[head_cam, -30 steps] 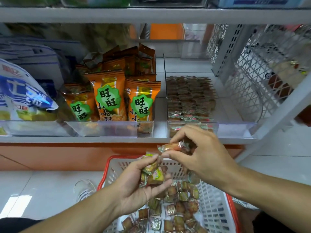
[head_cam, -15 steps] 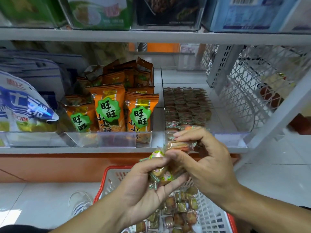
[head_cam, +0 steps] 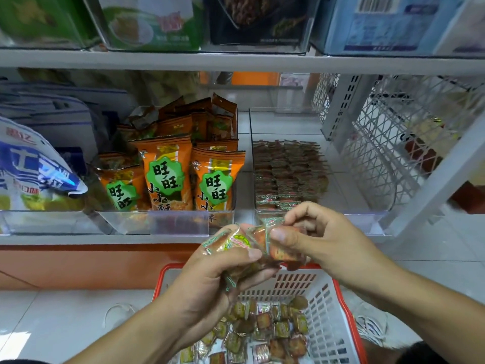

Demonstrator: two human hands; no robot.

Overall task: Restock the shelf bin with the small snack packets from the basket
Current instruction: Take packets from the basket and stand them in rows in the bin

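A white basket with a red rim sits on the floor below the shelf, holding several small snack packets. My left hand grips a bunch of small packets above the basket. My right hand pinches one reddish packet from that bunch between thumb and fingers. Just behind my hands, the clear shelf bin holds rows of the same small packets on its left side.
Orange snack bags fill the clear bin to the left, beside a blue-and-white bag. A white wire rack stands right of the shelf bin. The upper shelf carries boxed goods. White floor tiles surround the basket.
Both hands have risen together from the basket toward the shelf edge. My right hand has closed in on the bunch held by my left hand.
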